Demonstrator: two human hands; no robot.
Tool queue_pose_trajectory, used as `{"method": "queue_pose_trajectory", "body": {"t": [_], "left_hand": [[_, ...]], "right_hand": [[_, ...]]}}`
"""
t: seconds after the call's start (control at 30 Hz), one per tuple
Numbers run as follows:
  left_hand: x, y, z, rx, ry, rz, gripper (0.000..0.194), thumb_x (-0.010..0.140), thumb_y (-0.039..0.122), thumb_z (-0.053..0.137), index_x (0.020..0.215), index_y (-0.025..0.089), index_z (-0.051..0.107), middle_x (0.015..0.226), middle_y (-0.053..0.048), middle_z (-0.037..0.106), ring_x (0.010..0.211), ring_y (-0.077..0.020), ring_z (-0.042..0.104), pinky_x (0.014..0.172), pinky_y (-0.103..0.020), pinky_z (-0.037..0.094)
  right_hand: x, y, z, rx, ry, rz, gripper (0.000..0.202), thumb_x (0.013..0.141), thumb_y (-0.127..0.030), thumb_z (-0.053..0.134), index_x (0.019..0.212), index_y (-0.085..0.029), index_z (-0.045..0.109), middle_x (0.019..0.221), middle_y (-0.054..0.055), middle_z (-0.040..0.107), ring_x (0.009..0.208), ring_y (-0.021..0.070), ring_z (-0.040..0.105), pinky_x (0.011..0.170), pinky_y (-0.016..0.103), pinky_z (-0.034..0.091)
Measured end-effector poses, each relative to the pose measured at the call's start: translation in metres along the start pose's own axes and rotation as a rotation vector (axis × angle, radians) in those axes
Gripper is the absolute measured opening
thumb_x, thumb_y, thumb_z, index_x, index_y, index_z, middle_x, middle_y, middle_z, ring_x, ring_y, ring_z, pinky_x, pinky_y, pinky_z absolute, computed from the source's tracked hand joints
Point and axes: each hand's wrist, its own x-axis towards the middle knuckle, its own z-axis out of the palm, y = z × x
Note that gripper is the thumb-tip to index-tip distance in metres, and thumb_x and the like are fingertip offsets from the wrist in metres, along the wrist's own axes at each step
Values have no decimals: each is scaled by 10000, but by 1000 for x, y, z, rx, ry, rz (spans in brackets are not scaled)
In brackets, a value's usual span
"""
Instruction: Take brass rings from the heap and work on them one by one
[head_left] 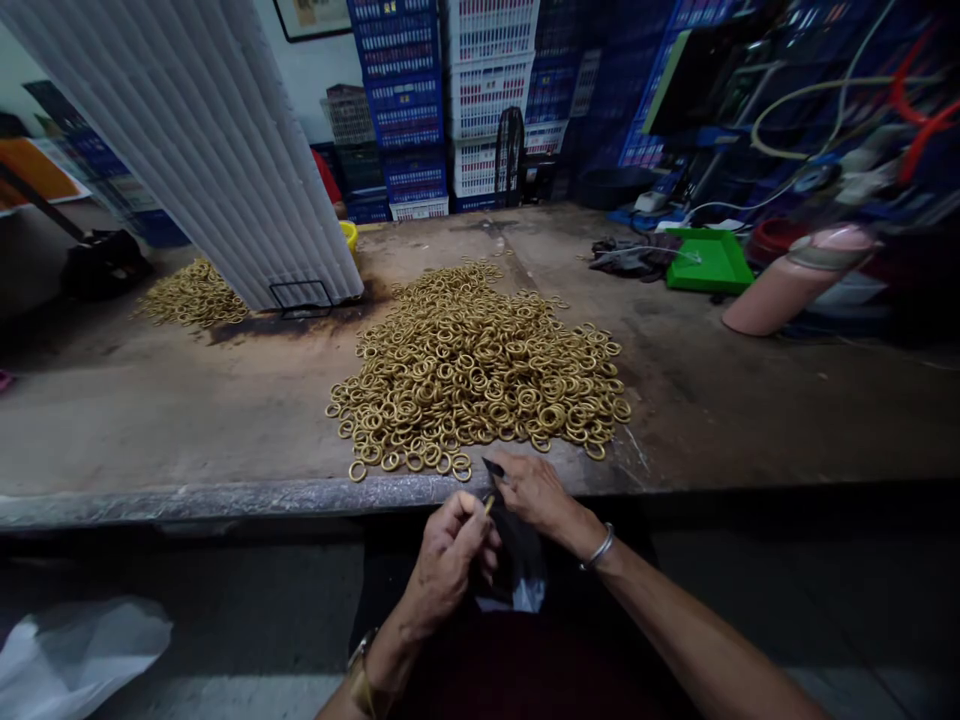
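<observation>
Just below the front edge of the workbench, my left hand point(450, 548) pinches a gold-coloured ring point(489, 504) between thumb and finger. Close beside it, my right hand point(536, 490) is closed around a dark, flat-tipped tool point(493, 467); its exact kind is hard to make out. The tool's tip points up and left over the bench edge. In front of both hands spreads a large heap of gold-coloured metal rings point(480, 370). Some single rings lie at the heap's near edge. Dark cloth and a pale piece of material point(529, 595) lie under my hands.
A tall corrugated panel point(247, 150) in a wire stand leans on the bench point(247, 400), with another ring heap point(196, 295) behind it. At right stand a green tray point(709, 260) and a pink cylinder point(787, 285). Stacked crates point(491, 80) line the back. A white bag point(82, 655) lies lower left.
</observation>
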Motion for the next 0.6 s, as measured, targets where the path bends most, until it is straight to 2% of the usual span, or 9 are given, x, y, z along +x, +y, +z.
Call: {"method": "queue_pose_trajectory", "body": {"t": [0.1, 0.2, 0.3, 0.47, 0.6], "left_hand": [[-3, -3, 2, -164, -45, -40, 239, 773, 376, 533, 727, 144, 497, 743, -45, 575, 543, -101, 526, 441, -206, 414], [-1, -5, 0, -309, 35, -59, 231, 734, 343, 584, 697, 130, 505, 823, -79, 581, 635, -125, 543, 466, -208, 423], [1, -5, -6, -418, 62, -83, 192, 713, 297, 601, 709, 134, 499, 794, -71, 580, 628, -126, 542, 463, -205, 411], [3, -3, -14, -545, 45, -146, 217, 696, 281, 589, 864, 155, 536, 745, -34, 566, 600, -116, 525, 484, -213, 401], [9, -3, -17, -634, 128, -189, 206, 697, 330, 599, 684, 138, 524, 713, -15, 540, 604, -97, 513, 494, -199, 380]], "right_hand": [[7, 0, 5, -15, 46, -5, 191, 801, -203, 431, 939, -191, 562, 760, 35, 631, 698, 147, 562, 597, 230, 311], [14, -9, 10, -14, 69, 2, 214, 829, -280, 428, 999, -197, 527, 835, 40, 637, 755, 155, 577, 632, 234, 327], [22, -19, 13, -49, 74, 33, 235, 840, -333, 421, 1019, -203, 500, 877, 48, 636, 779, 166, 583, 626, 240, 326], [33, -25, 12, -122, 11, 98, 200, 837, -329, 422, 965, -205, 512, 868, 61, 636, 800, 178, 582, 614, 244, 313], [38, -21, 12, -131, -5, 150, 213, 815, -319, 444, 978, -198, 509, 873, 64, 637, 801, 183, 582, 615, 247, 308]]}}
